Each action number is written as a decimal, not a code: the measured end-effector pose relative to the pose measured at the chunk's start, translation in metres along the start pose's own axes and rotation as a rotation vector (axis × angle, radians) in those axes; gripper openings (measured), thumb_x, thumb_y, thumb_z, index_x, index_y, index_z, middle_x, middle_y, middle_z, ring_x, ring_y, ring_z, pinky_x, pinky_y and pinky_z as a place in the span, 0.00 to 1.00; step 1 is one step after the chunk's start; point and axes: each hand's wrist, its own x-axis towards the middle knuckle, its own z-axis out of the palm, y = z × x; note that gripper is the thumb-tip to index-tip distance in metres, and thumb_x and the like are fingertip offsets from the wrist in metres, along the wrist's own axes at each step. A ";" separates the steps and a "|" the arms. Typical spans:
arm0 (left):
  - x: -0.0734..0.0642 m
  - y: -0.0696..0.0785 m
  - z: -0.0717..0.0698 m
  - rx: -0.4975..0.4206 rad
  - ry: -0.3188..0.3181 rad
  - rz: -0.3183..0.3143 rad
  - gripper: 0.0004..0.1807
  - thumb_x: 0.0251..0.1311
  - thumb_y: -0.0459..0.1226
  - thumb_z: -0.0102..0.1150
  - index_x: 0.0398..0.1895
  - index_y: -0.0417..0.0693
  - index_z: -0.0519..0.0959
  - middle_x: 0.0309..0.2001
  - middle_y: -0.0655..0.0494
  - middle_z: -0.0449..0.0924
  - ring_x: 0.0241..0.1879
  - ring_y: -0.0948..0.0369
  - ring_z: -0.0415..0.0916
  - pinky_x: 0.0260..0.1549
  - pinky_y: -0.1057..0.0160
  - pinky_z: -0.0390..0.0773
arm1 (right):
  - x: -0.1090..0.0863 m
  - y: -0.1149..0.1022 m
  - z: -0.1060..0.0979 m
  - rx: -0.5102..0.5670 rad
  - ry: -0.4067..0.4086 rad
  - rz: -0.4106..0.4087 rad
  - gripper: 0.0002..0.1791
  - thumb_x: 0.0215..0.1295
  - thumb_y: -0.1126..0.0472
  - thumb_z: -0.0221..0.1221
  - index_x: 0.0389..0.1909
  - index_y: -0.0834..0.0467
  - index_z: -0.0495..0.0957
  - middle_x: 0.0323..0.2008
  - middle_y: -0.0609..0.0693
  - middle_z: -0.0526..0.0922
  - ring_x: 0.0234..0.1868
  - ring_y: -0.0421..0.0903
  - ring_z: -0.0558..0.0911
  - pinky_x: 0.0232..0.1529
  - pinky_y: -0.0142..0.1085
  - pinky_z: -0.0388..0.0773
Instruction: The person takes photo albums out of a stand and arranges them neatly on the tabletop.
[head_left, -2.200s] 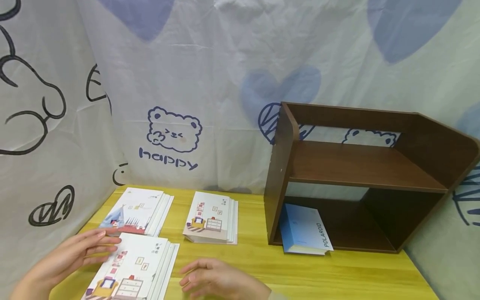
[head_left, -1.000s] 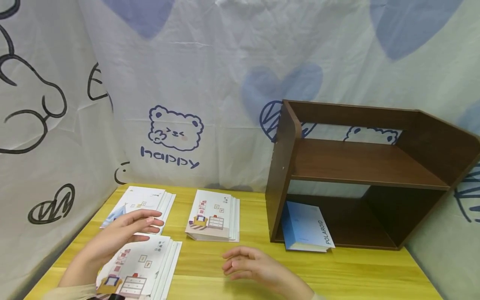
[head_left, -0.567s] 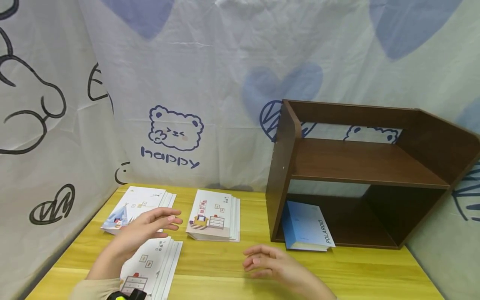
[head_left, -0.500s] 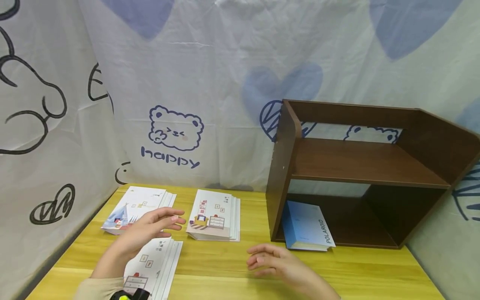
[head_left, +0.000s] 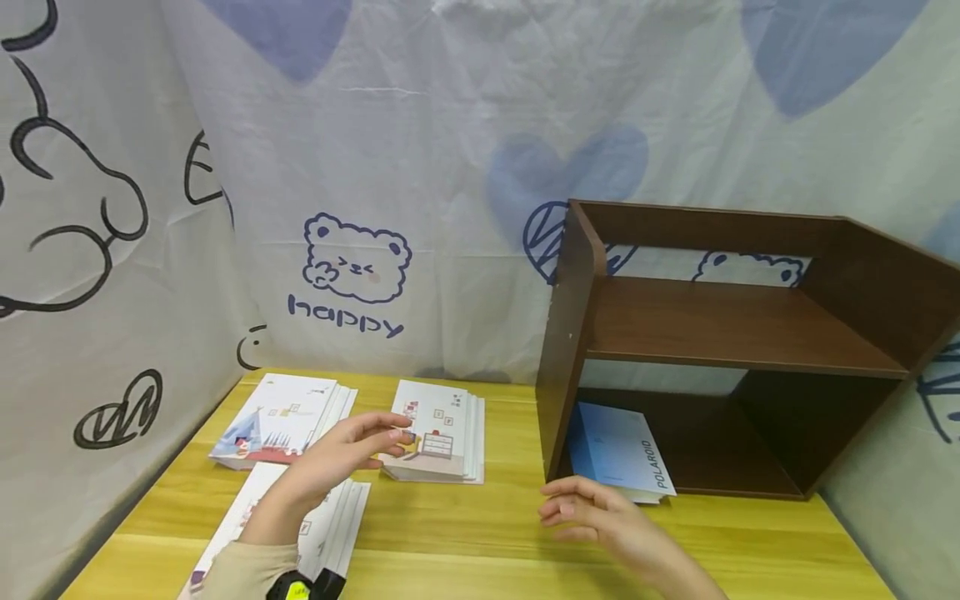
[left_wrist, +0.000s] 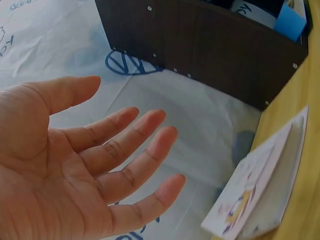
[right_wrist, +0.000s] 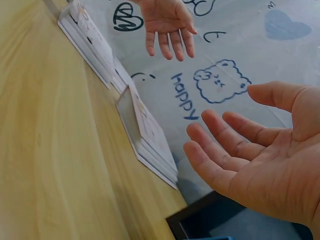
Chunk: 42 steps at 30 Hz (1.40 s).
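Observation:
My left hand (head_left: 341, 458) hovers with loosely spread fingers, holding nothing; in the head view its fingertips overlap a white book (head_left: 442, 446) with an armchair and dresser drawing. The forearm partly hides another such book (head_left: 347, 521) nearer the front. Behind them at left lies a white book with a tent picture (head_left: 300, 417). My right hand (head_left: 600, 517), fingers relaxed and holding nothing, is in front of a blue book marked POLAROID (head_left: 618, 442). That book leans against the left wall in the lower compartment of a dark brown shelf (head_left: 750, 325). Both wrist views show bare palms.
The shelf's dark side panel (left_wrist: 200, 50) shows at the top of the left wrist view. A yellow wood-grain table (head_left: 465, 550) lies under everything. A white printed cloth (head_left: 450, 167) hangs behind and at the left.
Both hands have moved right: the left from beside the front book to near the middle book, the right toward the shelf. The books and shelf keep their places.

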 end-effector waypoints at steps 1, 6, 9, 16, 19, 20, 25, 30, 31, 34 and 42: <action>0.002 0.001 0.002 -0.001 -0.004 0.006 0.26 0.72 0.48 0.48 0.64 0.39 0.69 0.59 0.40 0.77 0.55 0.51 0.78 0.53 0.51 0.77 | -0.002 -0.001 -0.002 -0.008 0.007 0.004 0.20 0.77 0.59 0.45 0.65 0.61 0.67 0.53 0.48 0.80 0.58 0.48 0.80 0.62 0.44 0.75; 0.010 0.009 0.013 -0.012 -0.013 0.022 0.25 0.72 0.47 0.49 0.63 0.39 0.69 0.60 0.39 0.76 0.55 0.49 0.78 0.51 0.58 0.78 | -0.009 -0.005 -0.011 -0.030 0.034 0.003 0.20 0.77 0.59 0.46 0.65 0.60 0.66 0.54 0.49 0.80 0.57 0.45 0.81 0.61 0.39 0.76; 0.014 0.012 0.020 -0.022 -0.019 0.036 0.25 0.72 0.46 0.49 0.63 0.39 0.70 0.60 0.38 0.76 0.55 0.48 0.78 0.52 0.56 0.78 | -0.014 -0.006 -0.015 -0.041 0.052 -0.002 0.20 0.77 0.59 0.46 0.65 0.60 0.66 0.54 0.49 0.79 0.56 0.43 0.81 0.60 0.36 0.76; 0.023 0.018 0.036 -0.041 -0.020 0.033 0.24 0.71 0.47 0.51 0.62 0.41 0.72 0.57 0.42 0.79 0.54 0.53 0.78 0.52 0.56 0.78 | -0.024 -0.007 -0.026 -0.091 0.094 -0.019 0.21 0.77 0.59 0.45 0.66 0.61 0.64 0.55 0.49 0.79 0.56 0.43 0.80 0.60 0.35 0.76; 0.028 0.021 0.043 -0.051 -0.019 0.025 0.24 0.70 0.47 0.51 0.62 0.41 0.72 0.56 0.43 0.80 0.54 0.54 0.78 0.53 0.53 0.78 | -0.026 -0.010 -0.032 -0.100 0.100 -0.032 0.20 0.78 0.59 0.44 0.66 0.60 0.65 0.54 0.48 0.79 0.57 0.43 0.79 0.59 0.34 0.76; 0.029 0.022 0.045 -0.057 -0.021 0.023 0.23 0.70 0.46 0.51 0.61 0.41 0.72 0.56 0.44 0.80 0.54 0.54 0.78 0.53 0.53 0.78 | -0.027 -0.011 -0.034 -0.105 0.103 -0.040 0.20 0.78 0.60 0.44 0.65 0.60 0.65 0.54 0.48 0.79 0.57 0.43 0.79 0.59 0.33 0.76; 0.035 0.026 0.054 -0.057 -0.043 0.009 0.21 0.71 0.46 0.50 0.60 0.44 0.73 0.55 0.45 0.80 0.53 0.55 0.79 0.52 0.53 0.78 | -0.032 -0.016 -0.042 -0.128 0.121 -0.081 0.18 0.78 0.61 0.43 0.65 0.58 0.67 0.54 0.48 0.80 0.56 0.42 0.80 0.59 0.33 0.77; 0.040 0.029 0.065 -0.066 -0.071 -0.012 0.20 0.71 0.46 0.50 0.60 0.47 0.74 0.54 0.46 0.81 0.52 0.57 0.79 0.52 0.52 0.77 | -0.037 -0.022 -0.048 -0.156 0.159 -0.107 0.18 0.78 0.61 0.42 0.64 0.58 0.67 0.54 0.48 0.80 0.55 0.40 0.80 0.58 0.33 0.78; 0.041 0.030 0.068 -0.068 -0.077 -0.014 0.20 0.71 0.46 0.50 0.60 0.47 0.74 0.53 0.46 0.81 0.52 0.57 0.79 0.52 0.52 0.77 | -0.039 -0.022 -0.049 -0.159 0.163 -0.113 0.18 0.78 0.61 0.42 0.64 0.58 0.67 0.54 0.48 0.80 0.55 0.40 0.80 0.57 0.33 0.78; 0.045 0.032 0.076 -0.070 -0.101 -0.015 0.20 0.71 0.46 0.50 0.60 0.47 0.74 0.53 0.48 0.81 0.52 0.57 0.79 0.51 0.53 0.76 | -0.043 -0.023 -0.053 -0.164 0.185 -0.118 0.18 0.78 0.61 0.41 0.64 0.57 0.67 0.55 0.48 0.80 0.56 0.40 0.79 0.57 0.34 0.78; 0.057 0.037 0.100 -0.068 -0.151 0.000 0.21 0.70 0.48 0.51 0.60 0.48 0.75 0.53 0.51 0.82 0.52 0.56 0.79 0.49 0.55 0.76 | -0.048 -0.024 -0.063 -0.216 0.263 -0.133 0.18 0.78 0.60 0.42 0.63 0.61 0.67 0.53 0.45 0.80 0.56 0.42 0.80 0.56 0.33 0.78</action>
